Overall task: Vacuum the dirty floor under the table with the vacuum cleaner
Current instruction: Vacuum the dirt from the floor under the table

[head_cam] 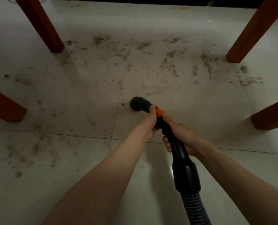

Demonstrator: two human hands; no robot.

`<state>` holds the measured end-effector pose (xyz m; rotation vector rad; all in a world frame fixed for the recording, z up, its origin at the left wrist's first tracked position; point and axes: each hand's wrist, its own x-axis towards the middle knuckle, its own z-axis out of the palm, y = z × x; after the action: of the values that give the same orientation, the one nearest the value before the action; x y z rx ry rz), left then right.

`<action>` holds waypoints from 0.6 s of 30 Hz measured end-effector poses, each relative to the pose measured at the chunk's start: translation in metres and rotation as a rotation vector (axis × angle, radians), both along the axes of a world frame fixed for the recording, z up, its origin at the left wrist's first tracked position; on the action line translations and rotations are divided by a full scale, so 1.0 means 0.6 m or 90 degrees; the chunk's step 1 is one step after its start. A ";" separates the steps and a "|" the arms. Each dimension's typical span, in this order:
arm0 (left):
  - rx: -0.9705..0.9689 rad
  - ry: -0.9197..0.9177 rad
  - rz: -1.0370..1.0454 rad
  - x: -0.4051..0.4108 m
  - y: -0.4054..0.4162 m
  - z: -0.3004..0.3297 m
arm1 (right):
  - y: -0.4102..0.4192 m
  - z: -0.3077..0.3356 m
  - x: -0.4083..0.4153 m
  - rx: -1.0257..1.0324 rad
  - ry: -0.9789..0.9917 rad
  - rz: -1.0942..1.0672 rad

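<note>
Both your hands are on the black plastic vacuum wand (172,135). Your left hand (151,122) is wrapped around it up front, fingers curled over the orange plastic collar (161,112), gripping just behind the black round nozzle head (137,103). Your right hand (178,137) grips the black tube further back, fingers curled under it, fingertips showing on the left side of the tube. The two hands sit just beside each other, the left one ahead.

The nozzle head is down at the pale glossy tiled floor (86,159), near a tile joint, roughly mid-frame; you can't tell if it is pressed flat. The grey ribbed flexible hose (195,208) runs from the thick black cuff (186,177) toward the bottom edge.

Scattered brown dirt and crumbs (151,62) cover the tiles ahead of the nozzle, thickest in a band between the far legs, with more at lower left.

Four reddish-brown wooden table legs frame the area: far left (42,25), far right (252,33), near left (5,106), near right (271,114). The nozzle sits between them, well apart from each.
</note>
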<state>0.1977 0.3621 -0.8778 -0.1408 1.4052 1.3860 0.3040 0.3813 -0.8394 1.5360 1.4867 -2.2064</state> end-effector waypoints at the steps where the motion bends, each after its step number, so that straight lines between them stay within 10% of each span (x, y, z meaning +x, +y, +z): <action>1: -0.009 0.016 0.017 -0.004 -0.005 -0.003 | -0.003 -0.001 -0.004 -0.007 0.000 0.010; 18: -0.029 0.020 0.017 -0.075 -0.019 -0.009 | -0.024 -0.013 -0.074 0.037 0.006 -0.008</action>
<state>0.1526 0.3505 -0.8829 -0.1685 1.4666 1.3850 0.2599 0.3672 -0.8472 1.5565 1.5615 -2.1995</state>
